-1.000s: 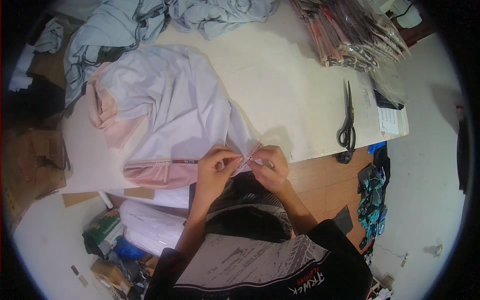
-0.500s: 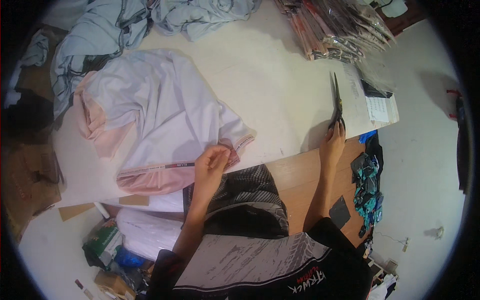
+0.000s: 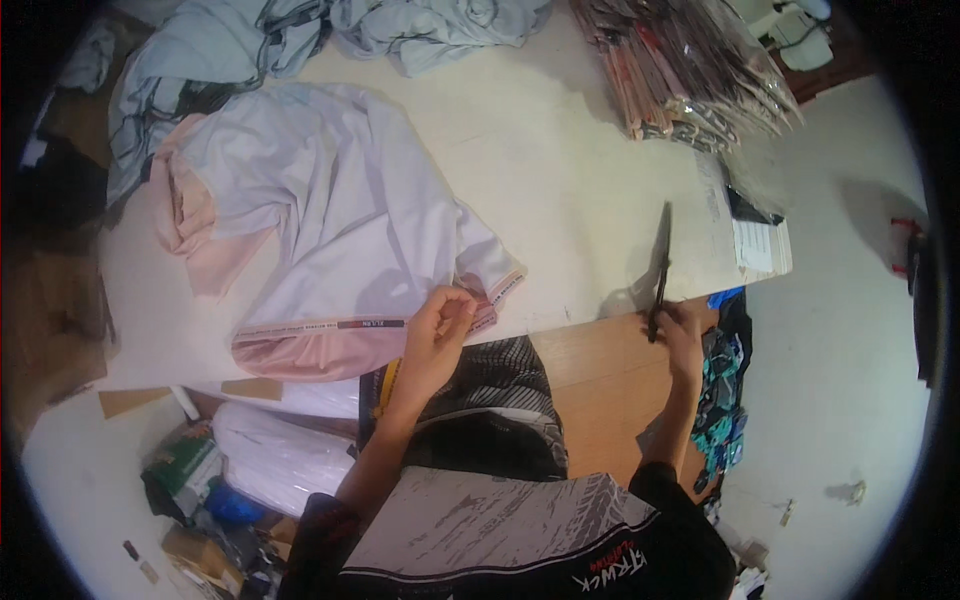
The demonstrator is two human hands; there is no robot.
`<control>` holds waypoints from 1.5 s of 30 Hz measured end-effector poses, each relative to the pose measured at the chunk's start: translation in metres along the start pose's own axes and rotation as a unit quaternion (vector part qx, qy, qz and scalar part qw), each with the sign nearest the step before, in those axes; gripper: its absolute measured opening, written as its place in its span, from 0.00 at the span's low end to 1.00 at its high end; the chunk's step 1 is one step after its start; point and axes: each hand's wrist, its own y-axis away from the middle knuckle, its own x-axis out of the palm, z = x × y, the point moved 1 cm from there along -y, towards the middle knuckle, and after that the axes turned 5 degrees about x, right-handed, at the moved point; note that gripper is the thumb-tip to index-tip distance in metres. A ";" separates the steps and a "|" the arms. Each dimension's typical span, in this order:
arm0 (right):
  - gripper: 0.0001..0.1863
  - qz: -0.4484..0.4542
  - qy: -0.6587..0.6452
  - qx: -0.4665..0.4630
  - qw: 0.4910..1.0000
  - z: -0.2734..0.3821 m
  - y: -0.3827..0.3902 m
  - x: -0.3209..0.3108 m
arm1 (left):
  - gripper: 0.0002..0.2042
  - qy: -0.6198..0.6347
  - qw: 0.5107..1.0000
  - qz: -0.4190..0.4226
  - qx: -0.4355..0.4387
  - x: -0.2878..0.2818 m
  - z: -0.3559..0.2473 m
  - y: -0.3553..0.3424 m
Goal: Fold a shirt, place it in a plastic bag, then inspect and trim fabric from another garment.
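A white garment with pale pink parts [image 3: 340, 190] lies bunched on the table's left half, a printed tape [image 3: 280, 330] along its lower edges. My left hand [image 3: 440, 330] pinches the hem at the garment's lower right corner, where the pink fabric and tape are folded. My right hand [image 3: 682, 336] grips black-handled scissors [image 3: 663, 260] by the handles at the table's front edge, the long blades pointing away from me.
On the table [image 3: 540, 180] are pale blue-grey garments [image 3: 200, 50] at the back left and stacked plastic-wrapped packages [image 3: 680, 80] at the back right. Cardboard boxes [image 3: 50, 300] stand left. Wrapped white bundles [image 3: 280, 450] and dark teal items [image 3: 715, 400] lie below the table.
My right hand has left the garment's corner, moved right and taken hold of the scissors, which are now lifted and drawn toward me. My left hand remains at the hem.
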 end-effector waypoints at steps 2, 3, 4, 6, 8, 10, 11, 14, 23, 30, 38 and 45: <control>0.09 0.181 -0.192 -0.005 0.964 -0.016 0.016 0.000 | 0.05 0.011 1.000 0.006 0.012 0.002 0.000 -0.001; 0.10 0.127 -0.216 0.023 0.968 -0.065 0.021 -0.012 | 0.05 0.017 1.000 0.002 0.013 0.004 0.000 -0.003; 0.13 0.070 -0.240 0.053 0.967 -0.109 0.024 -0.026 | 0.04 0.016 1.000 0.018 0.003 0.006 -0.001 -0.004; 0.19 0.062 -0.272 0.006 0.960 -0.059 0.089 0.050 | 0.04 0.004 1.000 0.020 -0.013 -0.001 0.000 -0.002; 0.15 0.243 -0.388 0.134 0.879 -0.070 0.130 0.052 | 0.04 -0.025 0.999 0.039 -0.012 0.000 -0.003 -0.003; 0.17 0.317 -0.247 0.054 0.914 -0.049 0.152 0.070 | 0.04 0.000 0.999 0.036 -0.016 0.001 0.001 -0.003; 0.17 0.308 -0.207 0.072 0.926 -0.045 0.160 0.071 | 0.04 0.029 0.999 0.032 -0.016 0.003 0.003 -0.003; 0.17 0.284 -0.138 0.112 0.942 -0.043 0.170 0.073 | 0.04 0.015 0.999 0.044 -0.022 0.001 0.004 -0.003; 0.15 0.288 -0.098 0.123 0.945 -0.038 0.165 0.083 | 0.03 0.057 0.997 0.033 -0.026 0.004 0.005 -0.002; 0.15 0.280 -0.090 0.108 0.950 -0.035 0.158 0.089 | 0.03 0.008 0.999 0.036 0.000 0.002 0.001 -0.001; 0.16 0.251 -0.048 0.092 0.962 -0.032 0.157 0.090 | 0.04 -0.022 0.999 0.042 0.010 0.004 -0.008 -0.002; 0.15 0.217 -0.033 0.092 0.971 -0.029 0.157 0.086 | 0.04 0.044 0.998 0.033 0.011 0.005 -0.002 -0.001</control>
